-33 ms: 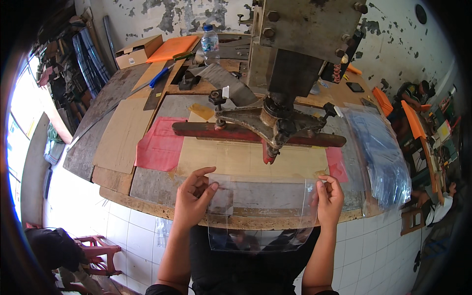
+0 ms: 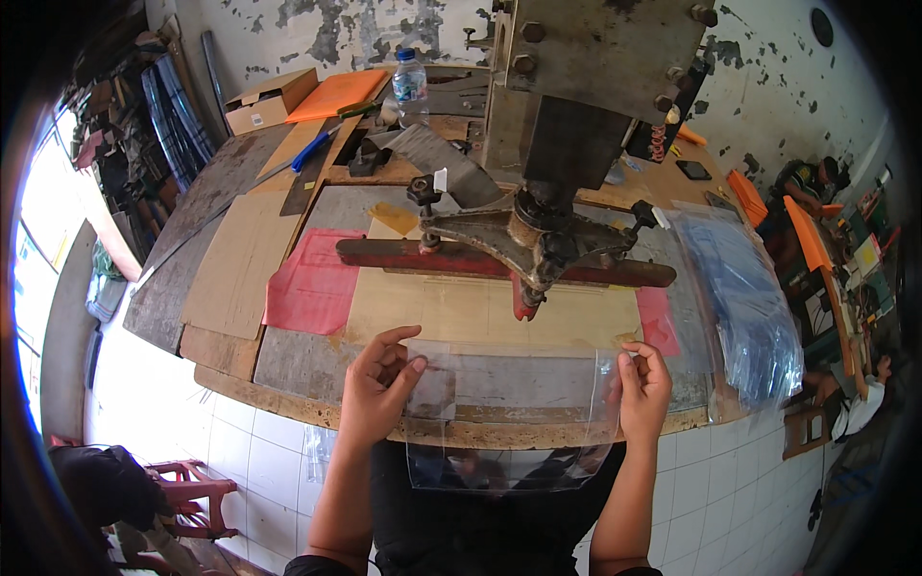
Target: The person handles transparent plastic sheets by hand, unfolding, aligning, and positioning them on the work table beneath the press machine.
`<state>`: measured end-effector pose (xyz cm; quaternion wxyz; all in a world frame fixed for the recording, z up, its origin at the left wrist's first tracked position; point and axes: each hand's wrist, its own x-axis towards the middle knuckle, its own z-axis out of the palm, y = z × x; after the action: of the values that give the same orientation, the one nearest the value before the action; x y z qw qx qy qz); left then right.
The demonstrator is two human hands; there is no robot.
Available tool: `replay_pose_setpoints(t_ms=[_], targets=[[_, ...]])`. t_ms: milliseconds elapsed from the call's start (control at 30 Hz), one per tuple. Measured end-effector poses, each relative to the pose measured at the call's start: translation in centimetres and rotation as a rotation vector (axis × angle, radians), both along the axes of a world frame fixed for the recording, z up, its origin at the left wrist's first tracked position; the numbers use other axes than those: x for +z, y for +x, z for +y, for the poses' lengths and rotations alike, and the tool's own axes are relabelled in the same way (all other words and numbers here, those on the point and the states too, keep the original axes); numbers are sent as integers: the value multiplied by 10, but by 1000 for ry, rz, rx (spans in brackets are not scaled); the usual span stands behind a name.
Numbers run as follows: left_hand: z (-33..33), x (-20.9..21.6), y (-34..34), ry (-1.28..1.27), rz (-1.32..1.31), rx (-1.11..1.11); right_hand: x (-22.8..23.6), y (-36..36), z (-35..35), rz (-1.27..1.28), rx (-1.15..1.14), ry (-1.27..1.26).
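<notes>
A clear plastic sheet [image 2: 523, 398] hangs between my hands, its lower part drooping past the table's front edge. My left hand [image 2: 376, 384] pinches its left upper corner between thumb and fingers. At the opposite corner, my right hand [image 2: 643, 389] grips it the same way. The sheet's upper edge lies near the front of a pale yellow board [image 2: 461, 312] on the table. Above that board stands a heavy press head [image 2: 543, 226] with a long red-and-dark bar [image 2: 375, 252] under it. Pink sheets stick out on the board's left [image 2: 312, 288] and right [image 2: 656, 322].
A stack of clear bluish plastic sheets [image 2: 744, 307] lies on the right. Brown cardboard [image 2: 235, 269], a blue-handled tool [image 2: 309, 152], a water bottle [image 2: 410, 82] and a cardboard box [image 2: 272, 101] are at the left and back. Other people sit at far right; a red stool [image 2: 197, 492] stands lower left.
</notes>
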<state>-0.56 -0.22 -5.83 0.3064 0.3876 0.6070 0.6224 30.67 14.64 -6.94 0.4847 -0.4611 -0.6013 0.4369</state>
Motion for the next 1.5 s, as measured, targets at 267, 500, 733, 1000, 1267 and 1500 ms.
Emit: replay_pose_setpoints(t_ms=[267,500,733,1000,1267,1500], targets=[[0,1,1,5,16,5,-3,2,2,-2,-10,12],[0,-2,-1,-15,13,-17,5,-4,-2,-20,-32,3],[1,-2,1,-21,-1,-19,-6,3,4,-39,-31,51],[2,-4,1,-20,-12,-15,-2,0,2,-48,-36,44],[2,2,2,-2,-32,-18,1,-1,0,-39,-25,12],[1,9,3,-49,-27,-15,0,-1,2,-58,-21,54]])
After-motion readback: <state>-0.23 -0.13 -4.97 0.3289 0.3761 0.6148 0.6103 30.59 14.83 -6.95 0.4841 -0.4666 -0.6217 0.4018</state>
